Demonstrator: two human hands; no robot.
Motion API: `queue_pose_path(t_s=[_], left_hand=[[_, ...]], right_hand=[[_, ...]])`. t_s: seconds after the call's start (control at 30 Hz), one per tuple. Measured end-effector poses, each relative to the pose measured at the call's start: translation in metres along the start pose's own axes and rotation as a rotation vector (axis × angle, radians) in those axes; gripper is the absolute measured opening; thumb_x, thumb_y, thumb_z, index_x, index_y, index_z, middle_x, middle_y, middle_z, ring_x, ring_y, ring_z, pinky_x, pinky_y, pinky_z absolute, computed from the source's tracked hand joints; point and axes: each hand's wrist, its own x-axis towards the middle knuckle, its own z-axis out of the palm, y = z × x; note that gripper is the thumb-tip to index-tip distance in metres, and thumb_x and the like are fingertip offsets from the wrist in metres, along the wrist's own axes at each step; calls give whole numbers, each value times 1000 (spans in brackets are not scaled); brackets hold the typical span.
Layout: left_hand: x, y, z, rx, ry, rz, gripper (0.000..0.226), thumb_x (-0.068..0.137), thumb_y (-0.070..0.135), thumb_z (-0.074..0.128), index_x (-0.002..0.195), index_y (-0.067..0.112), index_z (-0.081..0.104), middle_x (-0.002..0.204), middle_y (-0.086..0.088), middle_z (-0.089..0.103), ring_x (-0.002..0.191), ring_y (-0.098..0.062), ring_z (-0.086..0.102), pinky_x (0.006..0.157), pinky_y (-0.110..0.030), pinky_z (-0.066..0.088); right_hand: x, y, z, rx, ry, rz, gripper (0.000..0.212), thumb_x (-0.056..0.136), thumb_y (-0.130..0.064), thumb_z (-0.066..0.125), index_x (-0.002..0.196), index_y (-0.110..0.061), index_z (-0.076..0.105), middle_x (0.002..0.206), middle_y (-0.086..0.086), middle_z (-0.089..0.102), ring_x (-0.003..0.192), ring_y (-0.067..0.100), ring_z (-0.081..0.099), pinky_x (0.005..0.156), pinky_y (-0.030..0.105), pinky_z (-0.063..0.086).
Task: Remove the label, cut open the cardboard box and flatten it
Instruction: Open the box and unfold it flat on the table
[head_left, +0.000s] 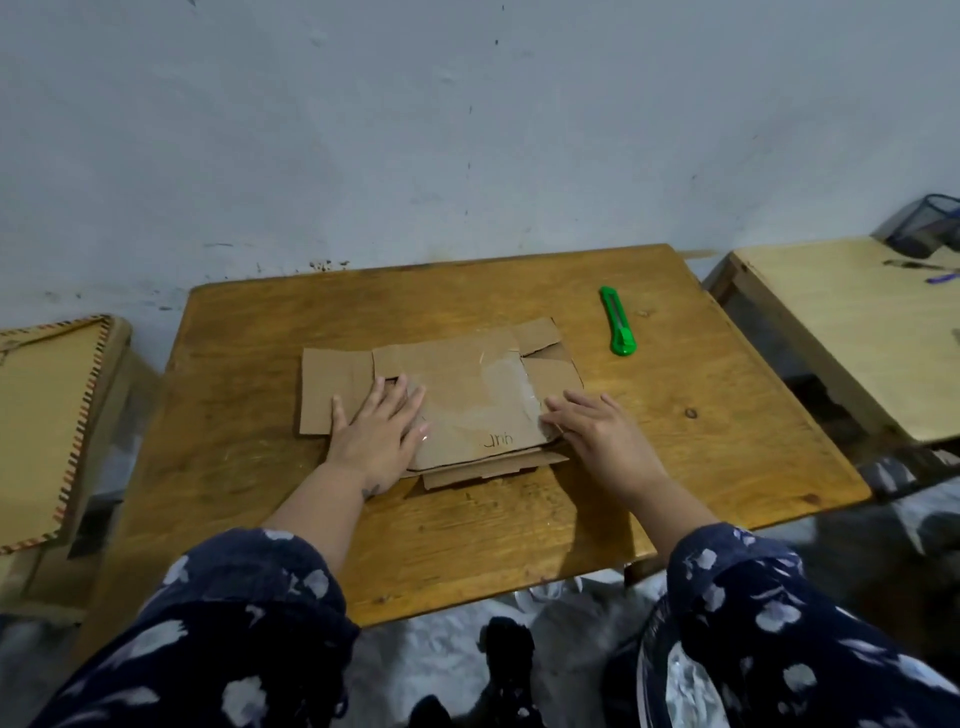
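My left hand (375, 431) and right hand (592, 431) lie palms down, fingers spread, gripping nothing, on the flattened cardboard box (467, 395) mid-table (249, 457), bare wood all round its edges, the green utility knife (617, 322) apart near the far right corner.

Plain room: scuffed wall (467, 130), 2 wooden desks (260, 467).

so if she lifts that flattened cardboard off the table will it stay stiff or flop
The flattened cardboard will probably sag at its creases, since loose flaps stick out on several sides. It looks thin, so likely light. The layers under the left hand and right hand may slide apart.
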Motion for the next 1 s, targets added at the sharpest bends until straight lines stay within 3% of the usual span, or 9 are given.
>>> queue_pose_path(t_s=[0.17, 0.23, 0.3, 0.37, 0.57, 0.73, 0.8, 0.9, 1.0], left_hand=[[-3, 1, 8, 29, 17, 14, 54, 99, 48, 7, 148, 37, -12, 155, 13, -25, 142, -15, -27, 110, -62, -14], [-3, 0, 10, 27, 29, 7, 54, 99, 48, 5, 148, 38, -13, 154, 14, -26, 141, -14, -28, 110, -62, -15], [-3, -1, 12, 20, 41, 7, 53, 98, 48, 4, 148, 39, -13, 154, 15, -26, 141, -14, -28, 110, -61, -15], [-3, -2, 15, -26, 68, 14, 51, 98, 47, 1, 147, 41, -11, 155, 17, -22, 141, -11, -27, 111, -59, -16], [-3, -2, 15, -219, 148, -16, 55, 94, 54, -8, 147, 48, 9, 157, 23, -4, 142, -2, -18, 113, -51, -19], [-5, 0, 22, -64, 226, -2, 70, 85, 76, 6, 148, 45, 5, 156, 21, -8, 144, -6, -15, 112, -54, -13], [-4, 0, 24, -39, 238, -12, 74, 83, 78, 5, 148, 44, 5, 157, 20, -8, 144, -7, -15, 113, -55, -11], [-2, 0, 25, -21, 261, -22, 74, 83, 78, 3, 149, 44, 5, 157, 20, -7, 144, -7, -15, 113, -56, -10], [-1, 0, 26, -14, 269, -29, 74, 83, 78, 3, 149, 44, 6, 157, 20, -6, 145, -7, -13, 113, -57, -7]], right_hand=[[-18, 2, 3, -29, -106, 5, 51, 92, -16, 47, 141, -30, 42, 153, -8, 33, 146, 13, 16, 120, 48, 11], [-23, 4, 4, -64, -169, 18, 57, 91, -34, 43, 146, -34, 29, 157, -13, 19, 147, 9, 4, 120, 45, 2], [-26, 4, 6, -94, -189, 35, 64, 88, -57, 27, 148, -36, 22, 158, -15, 12, 146, 6, -3, 119, 43, -2], [-22, 0, 8, -75, -163, 73, 71, 85, -66, 18, 148, -34, 21, 158, -13, 10, 146, 5, -3, 119, 42, -2], [7, -14, 15, -26, -119, 256, 68, 93, -59, 34, 150, -26, 19, 161, -3, 0, 147, 12, -9, 118, 49, -5], [30, -12, 18, -2, -4, 312, 71, 92, -59, 35, 151, -25, 16, 161, 0, -5, 147, 15, -12, 114, 49, -11], [42, 0, 15, 28, 23, 381, 69, 94, -57, 31, 151, -25, 10, 161, 1, -3, 147, 16, -11, 116, 53, -10], [53, 14, 12, 52, -67, 441, 67, 96, -56, 22, 152, -25, 2, 161, 1, 0, 147, 15, -11, 115, 55, -12], [56, 8, 18, 228, -39, 461, 67, 97, -52, 24, 152, -21, 3, 160, 5, 9, 148, 17, -3, 115, 52, -13]])
